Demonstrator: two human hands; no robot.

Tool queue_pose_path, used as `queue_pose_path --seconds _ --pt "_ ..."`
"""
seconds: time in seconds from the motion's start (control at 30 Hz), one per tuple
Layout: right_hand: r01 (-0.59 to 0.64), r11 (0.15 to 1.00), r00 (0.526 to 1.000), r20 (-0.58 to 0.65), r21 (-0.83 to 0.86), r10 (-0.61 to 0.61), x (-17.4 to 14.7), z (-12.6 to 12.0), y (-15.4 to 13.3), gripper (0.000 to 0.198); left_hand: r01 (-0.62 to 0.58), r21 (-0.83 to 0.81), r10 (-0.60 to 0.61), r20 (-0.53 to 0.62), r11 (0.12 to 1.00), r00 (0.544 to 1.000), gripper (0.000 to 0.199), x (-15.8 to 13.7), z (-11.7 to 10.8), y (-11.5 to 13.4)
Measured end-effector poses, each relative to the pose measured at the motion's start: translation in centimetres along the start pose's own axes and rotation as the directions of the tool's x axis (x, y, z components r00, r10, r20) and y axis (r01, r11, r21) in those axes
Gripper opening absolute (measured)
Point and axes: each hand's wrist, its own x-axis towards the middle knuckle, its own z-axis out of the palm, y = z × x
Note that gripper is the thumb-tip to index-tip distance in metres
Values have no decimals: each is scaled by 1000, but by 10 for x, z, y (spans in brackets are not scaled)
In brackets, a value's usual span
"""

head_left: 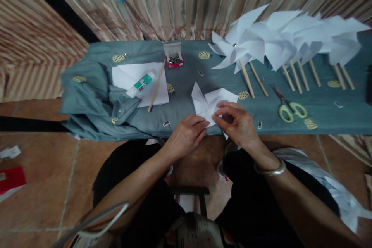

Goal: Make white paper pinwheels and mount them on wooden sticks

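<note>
A white paper pinwheel (220,96), partly folded, lies at the front edge of the cloth-covered table. My left hand (189,135) grips its near left edge, fingers closed on the paper. My right hand (236,124) pinches the paper near the middle with thumb and forefinger; anything small between those fingertips is hidden. Behind and to the left stands an opened red box of metal pins (175,60). A wooden stick (157,85) and a green and white glue tube (141,85) rest on a stack of white paper (161,97).
Several finished paper pinwheels (279,38) on wooden sticks lie along the back right. Scissors with green handles (290,109) are right of my hands. The teal cloth (186,85) is bunched at the left end. A striped curtain (186,4) hangs behind the table.
</note>
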Motion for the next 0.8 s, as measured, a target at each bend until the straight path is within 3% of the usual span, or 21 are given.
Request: queue_pose_path --seconds 0.8 --pt "3 998 1000 17 -64 -2 -1 1 -6 8 63 -29 -61 75 998 995 19 5 -4 1"
